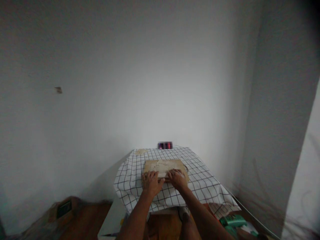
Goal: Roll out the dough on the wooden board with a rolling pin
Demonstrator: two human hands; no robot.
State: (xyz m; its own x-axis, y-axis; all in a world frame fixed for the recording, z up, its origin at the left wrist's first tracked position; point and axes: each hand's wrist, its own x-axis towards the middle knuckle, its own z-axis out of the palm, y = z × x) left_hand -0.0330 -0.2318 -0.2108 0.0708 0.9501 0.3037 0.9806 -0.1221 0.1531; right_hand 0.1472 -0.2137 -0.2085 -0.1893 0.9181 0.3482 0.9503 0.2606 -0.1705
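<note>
A light wooden board (148,164) lies on a checked cloth, with whitish, flour-like or doughy material (163,164) spread over its top. My left hand (151,182) rests on the board's near left part, fingers stretched forward and apart, thumb turned inward. On the near right part lies my right hand (178,178), its fingers extended and slightly bent. A pale strip (162,174) shows between the two hands; whether it is rolled dough or something else is unclear. What lies beneath my palms is hidden.
The white cloth with dark lines (197,186) covers the table. At its back left is a pale, flat patch (141,151); a small blurred-out object (165,145) stands by the wall. A green container (233,220) lies low at right, a cardboard box (64,208) at left.
</note>
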